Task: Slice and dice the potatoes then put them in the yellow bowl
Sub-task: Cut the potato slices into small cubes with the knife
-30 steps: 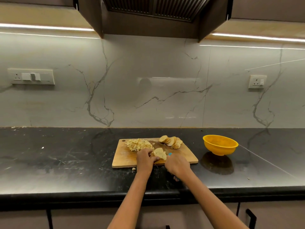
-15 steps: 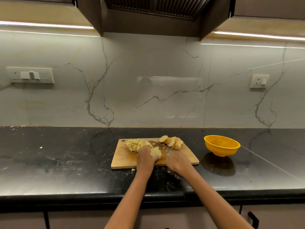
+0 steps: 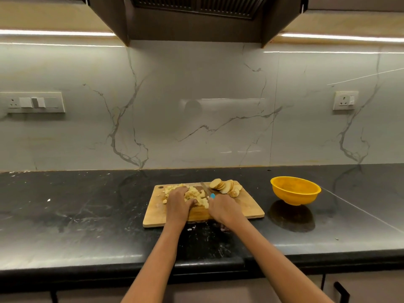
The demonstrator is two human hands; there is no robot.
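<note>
Currently right hand [image 3: 222,207] grips the knife [image 3: 207,192], blade pointing away toward the wall. Left hand [image 3: 178,203] rests fingers on the dice [image 3: 193,194], just left of the blade. Slices [image 3: 226,186] lie right of it on the board [image 3: 244,206]; bowl [image 3: 295,190] stands well right on the desk [image 3: 87,215], nearer the right hand.

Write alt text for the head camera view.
On a wooden cutting board, the left hand rests on diced potato while the right hand grips a knife; potato slices and a yellow bowl sit right.
</note>
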